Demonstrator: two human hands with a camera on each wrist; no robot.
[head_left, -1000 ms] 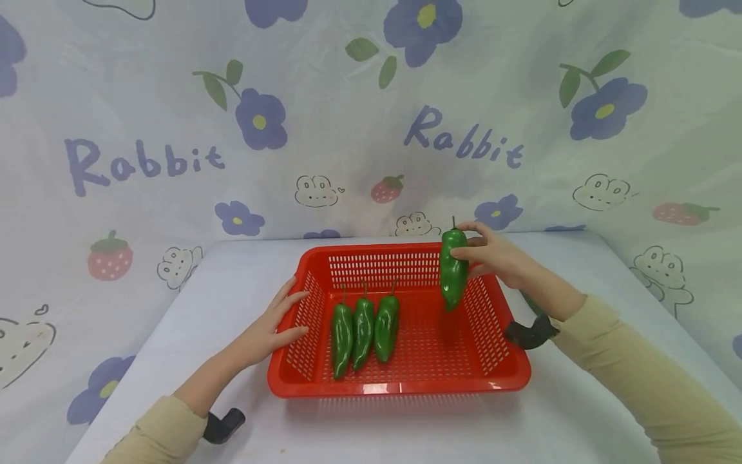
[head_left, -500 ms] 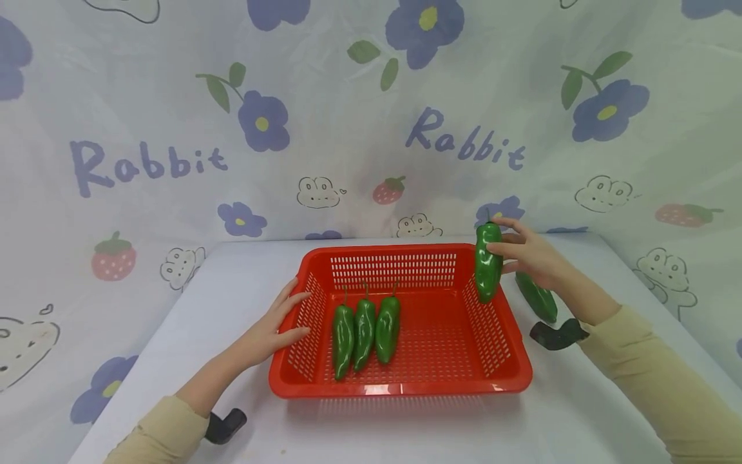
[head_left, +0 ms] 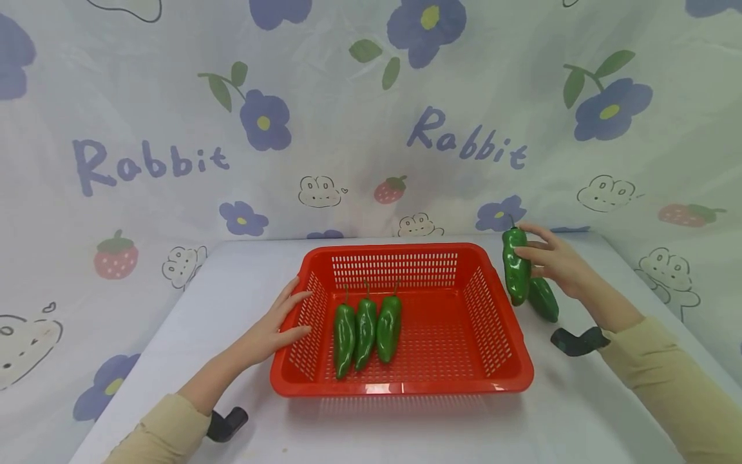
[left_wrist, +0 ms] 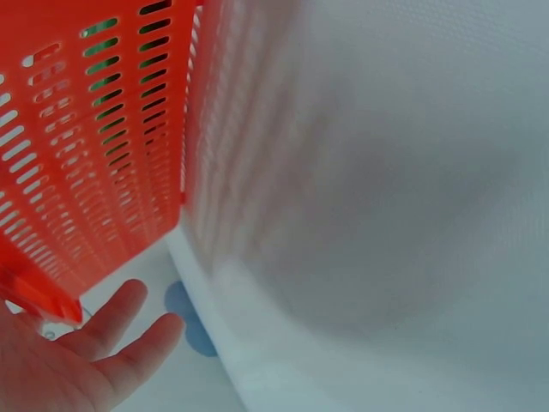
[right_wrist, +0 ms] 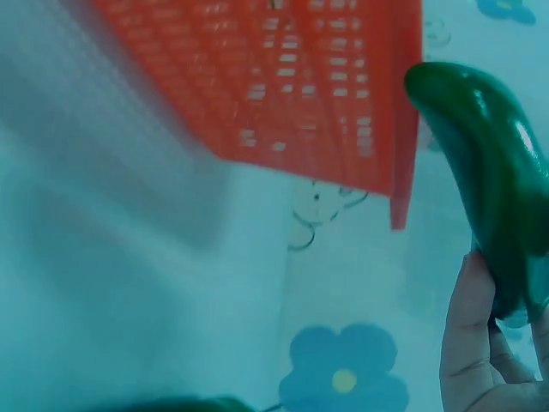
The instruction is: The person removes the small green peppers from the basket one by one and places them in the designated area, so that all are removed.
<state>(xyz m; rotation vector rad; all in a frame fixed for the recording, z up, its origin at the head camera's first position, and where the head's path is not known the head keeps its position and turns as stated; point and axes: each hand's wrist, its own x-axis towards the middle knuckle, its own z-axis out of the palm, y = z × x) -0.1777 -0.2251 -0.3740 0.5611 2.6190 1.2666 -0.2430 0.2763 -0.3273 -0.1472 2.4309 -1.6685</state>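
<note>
In the head view my right hand (head_left: pixel 556 259) pinches an upright green chili pepper (head_left: pixel 515 265) by its upper part, just right of the basket's right rim. The stem points up and the tip hangs down; the pepper (right_wrist: pixel 485 146) also shows in the right wrist view. My left hand (head_left: pixel 272 330) rests on the left rim of a red plastic basket (head_left: pixel 400 388), with its fingers spread; two of its fingers (left_wrist: pixel 141 352) stretch along outside the basket in the left wrist view. Three green peppers (head_left: pixel 365 332) lie side by side in the basket's left half.
Another green pepper (head_left: pixel 543 299) lies on the white tabletop (head_left: pixel 249 270) right of the basket, partly behind the held one. A white cloth (head_left: pixel 348 142) printed with flowers and rabbits hangs behind the table. Black straps (head_left: pixel 580 341) stick out at the wrists.
My right hand has carried the pepper rightward from above the basket to beyond its right rim. The pepper on the table has come into fuller view. The left hand has stayed put.
</note>
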